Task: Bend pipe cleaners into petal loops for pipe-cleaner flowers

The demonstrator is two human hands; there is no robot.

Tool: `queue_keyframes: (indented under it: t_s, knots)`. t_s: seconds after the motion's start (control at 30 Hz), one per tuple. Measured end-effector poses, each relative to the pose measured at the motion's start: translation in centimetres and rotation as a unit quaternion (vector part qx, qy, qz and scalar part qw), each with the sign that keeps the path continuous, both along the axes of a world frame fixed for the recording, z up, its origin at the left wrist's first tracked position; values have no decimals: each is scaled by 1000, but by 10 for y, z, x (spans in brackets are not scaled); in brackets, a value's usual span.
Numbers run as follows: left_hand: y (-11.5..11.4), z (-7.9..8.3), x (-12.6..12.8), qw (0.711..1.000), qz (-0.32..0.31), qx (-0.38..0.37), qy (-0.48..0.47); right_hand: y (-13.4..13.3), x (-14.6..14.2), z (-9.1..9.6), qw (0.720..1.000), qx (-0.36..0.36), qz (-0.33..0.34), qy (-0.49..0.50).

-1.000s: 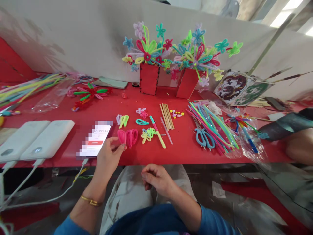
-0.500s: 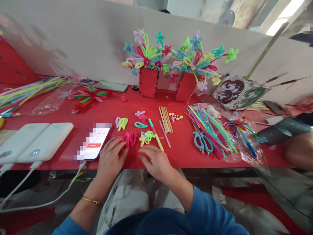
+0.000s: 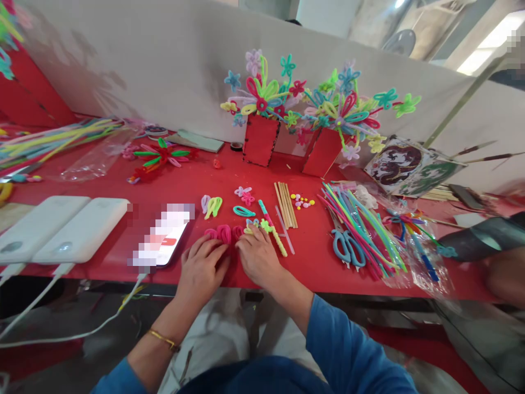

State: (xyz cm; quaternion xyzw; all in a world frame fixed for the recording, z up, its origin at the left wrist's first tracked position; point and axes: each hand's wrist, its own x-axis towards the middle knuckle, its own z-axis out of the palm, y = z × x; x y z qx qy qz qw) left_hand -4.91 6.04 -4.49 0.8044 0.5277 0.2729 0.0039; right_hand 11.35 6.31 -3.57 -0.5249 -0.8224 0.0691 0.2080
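Observation:
My left hand [image 3: 204,268] rests on the red table with its fingers spread, the fingertips at the near edge of the bright pink pipe-cleaner loops [image 3: 223,233]. Opposite it, my right hand [image 3: 261,260] has thumb and fingers closed at the rightmost pink loop [image 3: 237,232]; the fingers partly cover small pipe-cleaner flowers [image 3: 251,225]. Beyond the hands lie lilac and yellow-green loops [image 3: 212,206], a teal loop [image 3: 244,211] and pink flowers [image 3: 245,195]. A stick wrapped in teal, pink and yellow [image 3: 273,228] lies right of my right hand.
Wooden sticks [image 3: 286,205], beads [image 3: 301,201], blue-handled scissors [image 3: 348,249] and loose pipe cleaners [image 3: 369,230] lie to the right. A lit phone [image 3: 166,241] and white power banks [image 3: 82,230] with cables are left. Red vases [image 3: 261,141] of pipe-cleaner flowers stand behind.
My right hand has moved left and forward to the pink loops, and its fingers have drawn together. The pink loops sit slightly more apart. The whole view has shifted a little.

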Motion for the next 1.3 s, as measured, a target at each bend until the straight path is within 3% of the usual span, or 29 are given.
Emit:
queue_keyframes:
  t_s: [0.2, 0.47, 0.77, 0.87, 1.03, 1.3]
  knots:
    - [-1, -3, -8, 999, -5, 23, -24, 1, -7, 8, 998, 37, -22, 37]
    - [-8, -10, -18, 998, 19, 44, -50, 12, -24, 8, 998, 6, -58, -21]
    - [-7, -7, -20, 999, 26, 34, -17, 12, -23, 4, 998, 3, -62, -18]
    - [-7, -7, -21, 999, 22, 29, -3, 13, -21, 4, 996, -8, -80, 26]
    - [-4, -2, -16, 999, 18, 28, 19, 10, -18, 6, 987, -3, -122, 103]
    - [3, 12, 6, 999, -1, 10, 53, 7, -15, 2, 986, 20, -118, 117]
